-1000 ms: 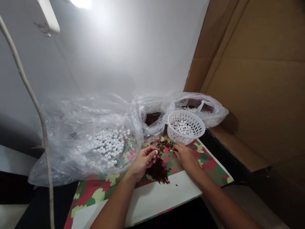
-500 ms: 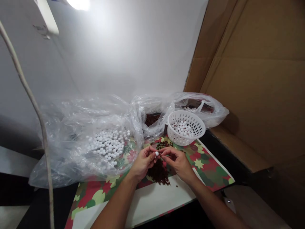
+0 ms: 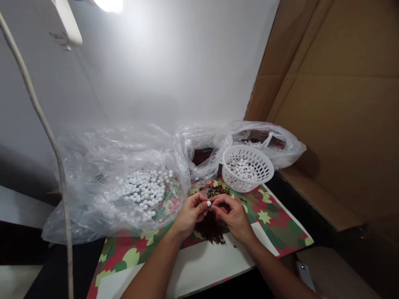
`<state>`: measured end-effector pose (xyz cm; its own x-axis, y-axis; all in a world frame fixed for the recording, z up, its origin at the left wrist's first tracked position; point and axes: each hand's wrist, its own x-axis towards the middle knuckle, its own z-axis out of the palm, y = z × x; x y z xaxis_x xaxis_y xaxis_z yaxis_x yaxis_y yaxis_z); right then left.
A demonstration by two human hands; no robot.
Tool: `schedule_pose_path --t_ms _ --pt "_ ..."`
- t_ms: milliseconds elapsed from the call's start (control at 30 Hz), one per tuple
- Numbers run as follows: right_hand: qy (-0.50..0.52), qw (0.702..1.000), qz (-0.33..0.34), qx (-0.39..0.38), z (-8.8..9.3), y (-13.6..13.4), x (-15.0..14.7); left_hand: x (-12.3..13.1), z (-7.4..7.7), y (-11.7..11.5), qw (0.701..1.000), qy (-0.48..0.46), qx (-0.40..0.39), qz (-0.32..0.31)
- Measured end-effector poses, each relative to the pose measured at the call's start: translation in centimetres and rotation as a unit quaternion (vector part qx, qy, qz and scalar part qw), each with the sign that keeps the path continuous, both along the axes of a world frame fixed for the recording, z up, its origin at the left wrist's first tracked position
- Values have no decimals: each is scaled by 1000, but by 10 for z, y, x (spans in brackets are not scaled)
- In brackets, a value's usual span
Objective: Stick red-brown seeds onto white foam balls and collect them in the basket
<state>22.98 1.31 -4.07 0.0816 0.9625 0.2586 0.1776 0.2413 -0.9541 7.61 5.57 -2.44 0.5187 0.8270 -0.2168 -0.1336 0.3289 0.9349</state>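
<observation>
A small white ball [image 3: 208, 204] is pinched between the thumb and fingers of my left hand [image 3: 189, 215]. From the other side, my right hand [image 3: 233, 215] has its thumb and fingertips closed in a pinch right at the ball. Whatever tiny thing those right fingertips hold is too small to make out. Below both hands lies a loose pile of dark reddish-brown bits [image 3: 211, 231], partly covered by the fingers. A second small heap of the same bits [image 3: 218, 190] sits just beyond them.
Left, a clear plastic bag [image 3: 90, 195] holds many white balls [image 3: 145, 190]. A white slotted basket [image 3: 232, 181] with speckled balls stands back right. Behind it are another bag [image 3: 293, 150] and one with brown bits [image 3: 202, 156]. Cardboard [image 3: 336, 104] walls the right; a cable [image 3: 46, 124] hangs left.
My right fingertips have closed in on the ball, narrowing the space between the hands. The whole view has shifted slightly, and the left hand keeps its pinch on the ball.
</observation>
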Motion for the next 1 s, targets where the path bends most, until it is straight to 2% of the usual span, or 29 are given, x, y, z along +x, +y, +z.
schedule_pose_path --t_ms 267,433,533,600,667,733,833,900,1000 --pt "4 1000 -21 -16 -1 -2 -2 -1 5 -1 999 32 8 -13" --pt "-40 998 30 32 2 -5 -6 -1 8 -3 999 18 -16 -32" --pt "86 995 7 -41 -6 -5 1 1 7 -2 1000 -1 -18 -20" --pt "193 977 -18 -91 -14 -5 15 2 7 0 1000 12 -24 2" --pt "226 966 -52 -116 -21 -6 35 2 7 3 998 19 -43 31" --pt "157 974 -73 -143 -25 -6 54 1 7 6 995 11 -71 63" --pt "-68 988 -72 -115 -27 0 67 0 8 7 991 -1 -101 91" --pt "-201 976 -57 -63 -28 6 62 0 8 7 990 -10 -100 96" --pt "-302 951 -53 -21 -30 16 50 -2 7 6 993 -12 -83 87"
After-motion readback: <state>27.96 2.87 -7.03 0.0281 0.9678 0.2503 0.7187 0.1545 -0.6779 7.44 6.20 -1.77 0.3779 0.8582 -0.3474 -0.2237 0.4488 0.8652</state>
